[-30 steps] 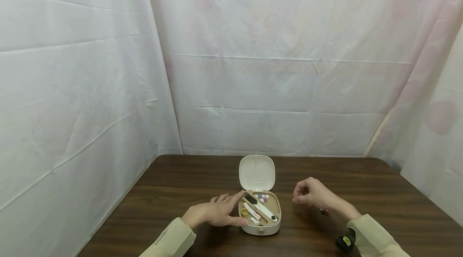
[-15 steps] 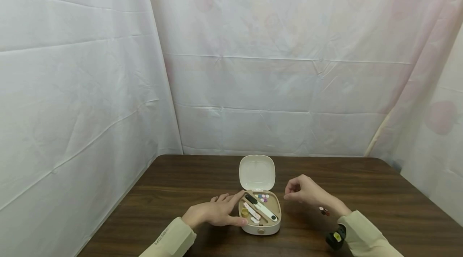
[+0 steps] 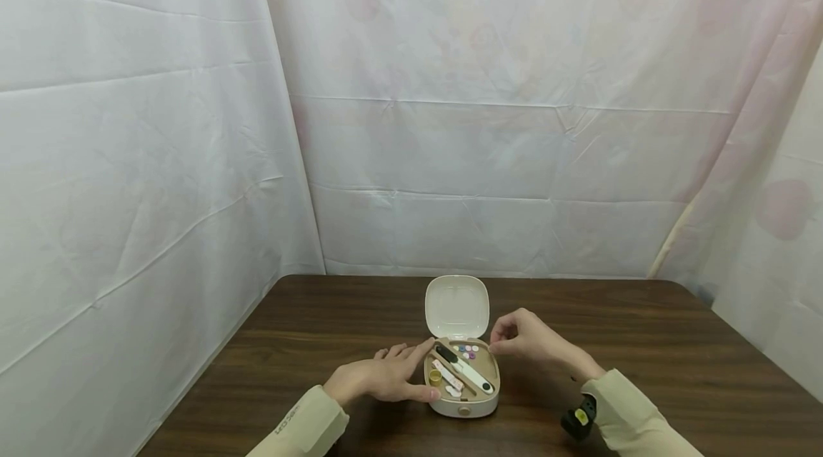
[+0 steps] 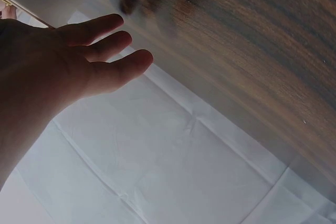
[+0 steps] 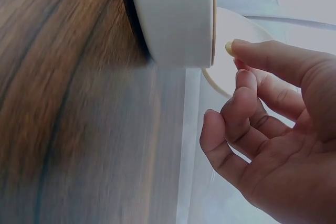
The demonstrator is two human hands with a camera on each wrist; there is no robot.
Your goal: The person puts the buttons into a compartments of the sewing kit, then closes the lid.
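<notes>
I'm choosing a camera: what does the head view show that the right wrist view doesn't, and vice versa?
Head only: the discs, gold piece and black-and-white tool inside the box. Right wrist only: a yellow bit pinched by the right hand, too small to make out from the head. Both: the box, its lid, right hand, table and cloth.

The right hand (image 3: 529, 338) was away from the white box (image 3: 479, 411) a second ago. Now it has come left, close beside it. The black wrist gadget (image 3: 578, 420) has moved left along with the hand.
</notes>
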